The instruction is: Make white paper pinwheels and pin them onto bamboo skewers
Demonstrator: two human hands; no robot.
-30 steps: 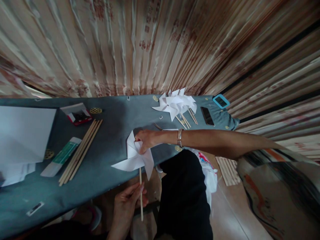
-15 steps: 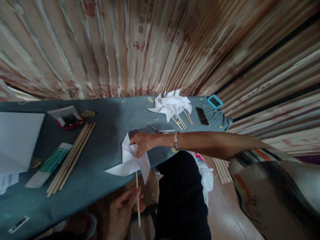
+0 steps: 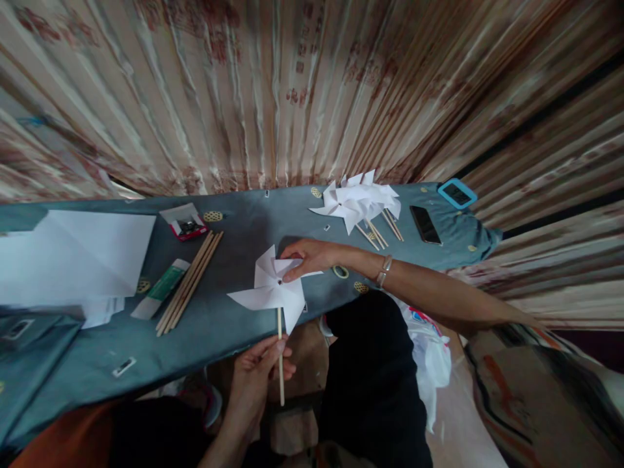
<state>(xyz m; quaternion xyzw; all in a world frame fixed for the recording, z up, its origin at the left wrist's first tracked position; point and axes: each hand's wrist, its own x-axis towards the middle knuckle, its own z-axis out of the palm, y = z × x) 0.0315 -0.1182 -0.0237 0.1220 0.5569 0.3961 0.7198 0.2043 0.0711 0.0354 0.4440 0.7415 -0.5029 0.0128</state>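
A white paper pinwheel (image 3: pixel 273 292) lies at the front of the table, with a dark spot at its centre. Its wooden stick (image 3: pixel 281 383) points down past the table edge. My left hand (image 3: pixel 258 370) pinches this stick below the blades between thumb and fingers. On the upper right blades rests my right hand (image 3: pixel 309 257), wearing a bracelet; its thumb is by the centre and its fingers curl over a blade. Part of that blade is hidden under the hand. Several more white pinwheels (image 3: pixel 361 201) lie heaped farther back, their sticks towards me.
Left of me lie wooden sticks (image 3: pixel 190 283), a green-and-white packet (image 3: pixel 162 289), an open red box (image 3: pixel 188 224) with small dark pieces, and white paper sheets (image 3: pixel 102 250). At right are a phone (image 3: pixel 425 224) and a blue-framed device (image 3: pixel 457 193). A curtain (image 3: pixel 273 130) hangs behind.
My right hand has drawn off the middle of the pinwheel to its upper right, uncovering the centre. My left hand keeps its hold on the stick. The view has swung left.
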